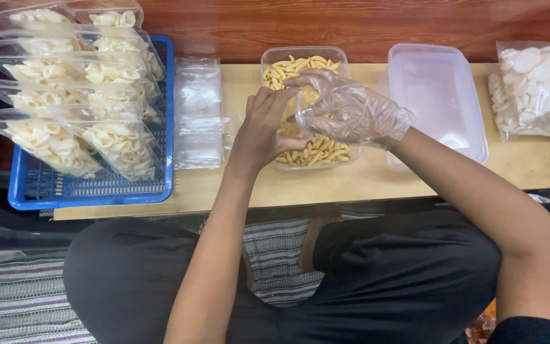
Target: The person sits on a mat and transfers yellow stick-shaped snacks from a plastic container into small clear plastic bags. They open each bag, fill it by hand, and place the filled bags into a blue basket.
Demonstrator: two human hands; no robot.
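A clear plastic tub of short yellow tube-shaped snacks stands on the low table, right in front of me. Both hands hover over it, close together. My left hand is bare and pinches the edge of a small thin clear bag. My right hand wears a loose clear glove. Its fingers curl around the same bag from the right, with the forefinger reaching across to the left fingertips. The hands hide most of the bag and the middle of the tub.
A blue basket at the left holds several sealed bags of pale shell-shaped snacks. A stack of flat empty bags lies beside it. At the right are an empty clear container and a bag of white round chips.
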